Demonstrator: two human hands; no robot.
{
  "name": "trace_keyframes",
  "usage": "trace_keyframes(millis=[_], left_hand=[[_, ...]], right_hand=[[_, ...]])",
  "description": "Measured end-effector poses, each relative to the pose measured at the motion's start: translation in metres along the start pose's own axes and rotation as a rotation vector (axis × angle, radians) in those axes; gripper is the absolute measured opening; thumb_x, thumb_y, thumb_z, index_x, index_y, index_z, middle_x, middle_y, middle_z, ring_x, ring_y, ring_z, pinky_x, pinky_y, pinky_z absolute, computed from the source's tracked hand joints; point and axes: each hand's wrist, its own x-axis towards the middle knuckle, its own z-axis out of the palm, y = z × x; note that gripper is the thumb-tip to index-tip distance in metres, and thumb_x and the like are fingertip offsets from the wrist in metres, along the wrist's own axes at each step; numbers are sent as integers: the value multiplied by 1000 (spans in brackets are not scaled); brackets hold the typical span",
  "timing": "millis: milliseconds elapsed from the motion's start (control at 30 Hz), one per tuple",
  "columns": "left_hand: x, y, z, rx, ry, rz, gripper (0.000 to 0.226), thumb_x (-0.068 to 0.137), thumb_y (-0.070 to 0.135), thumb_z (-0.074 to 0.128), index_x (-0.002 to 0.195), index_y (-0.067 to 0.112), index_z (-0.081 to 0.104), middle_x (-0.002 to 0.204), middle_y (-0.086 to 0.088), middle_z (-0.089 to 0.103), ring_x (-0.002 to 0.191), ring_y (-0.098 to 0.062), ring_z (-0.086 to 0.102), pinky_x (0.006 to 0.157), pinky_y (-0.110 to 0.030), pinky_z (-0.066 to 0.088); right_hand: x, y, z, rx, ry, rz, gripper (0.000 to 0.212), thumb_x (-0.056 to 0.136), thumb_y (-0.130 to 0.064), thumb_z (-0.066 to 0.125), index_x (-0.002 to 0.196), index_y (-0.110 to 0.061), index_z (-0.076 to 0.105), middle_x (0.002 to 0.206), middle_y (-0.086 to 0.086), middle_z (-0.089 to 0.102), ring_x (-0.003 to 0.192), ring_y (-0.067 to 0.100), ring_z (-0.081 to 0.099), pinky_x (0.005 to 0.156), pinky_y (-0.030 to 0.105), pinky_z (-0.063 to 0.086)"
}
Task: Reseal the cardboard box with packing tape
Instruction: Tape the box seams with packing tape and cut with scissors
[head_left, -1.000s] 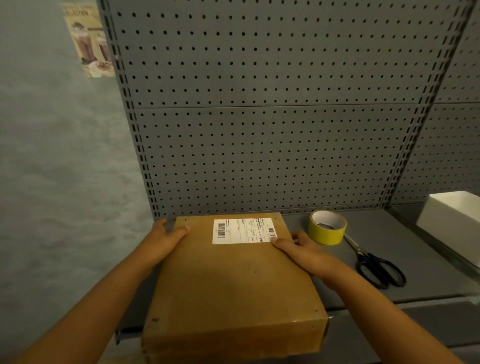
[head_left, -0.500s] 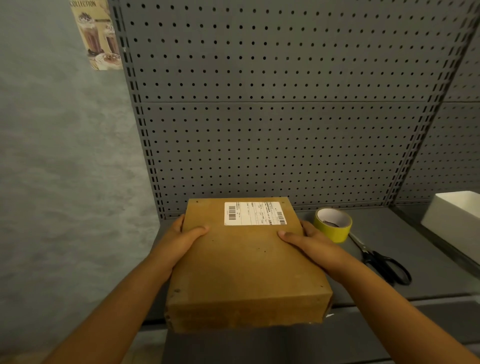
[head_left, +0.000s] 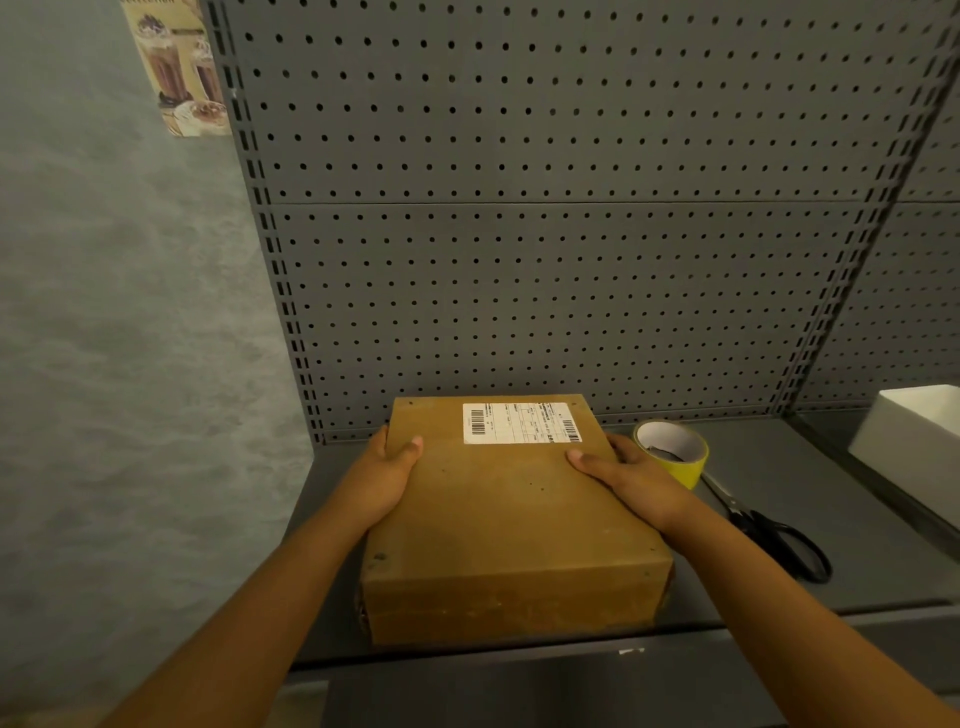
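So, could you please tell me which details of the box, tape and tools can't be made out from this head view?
- Label on the cardboard box: print too small to read.
- Box seams and flaps: none visible on top; underside hidden.
- Tape roll: near side hidden behind the right hand; loose end not visible.
- Left hand: fingers hidden behind the box's side.
- White bin: cut off by the right edge.

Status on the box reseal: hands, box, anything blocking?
Left hand, right hand grip cardboard box by its sides on shelf. No tape applied. Tape roll, scissors untouched, right of box.
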Motion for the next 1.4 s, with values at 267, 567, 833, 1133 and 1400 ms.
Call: trace_keyframes(millis=[267,567,833,1133,1400], left_hand=[[9,5,2,576,86,172,63,102,39,33,153,12,9,160,-8,5,148,-27,2,118,-43,11],[6,11,5,669,143,278,46,102,36,34,145,19,36,155,-4,27,139,-25,30,112,-40,28],[3,14,9,699,165,272,45,102,37,29,144,20,35,152,-3,30,136,-24,32,108,-38,32],[5,13,6,708,222,350,40,101,32,38,137,20,47,146,-3,40,132,-23,38,108,-36,31],[-3,69,43,153,-6,384,31,100,36,42,123,27,60,117,11,60,108,-7,54,87,-19,44]], right_hand=[[0,-1,1,-12,20,-10,70,84,-50,64,142,-24,36,132,2,55,104,19,62,87,35,53],[0,27,-42,-345,397,-185,30,96,-19,54,125,-12,57,126,13,59,106,26,58,83,31,47],[27,54,-75,-937,259,-120,45,96,-15,48,140,-24,45,152,2,36,143,24,27,118,43,19],[23,29,-68,-478,339,-265,14,97,-14,52,103,-13,65,94,10,66,91,27,60,88,36,46],[-7,-39,-44,-157,95,-546,15,97,-15,53,99,-6,64,94,7,69,85,11,62,78,27,49]])
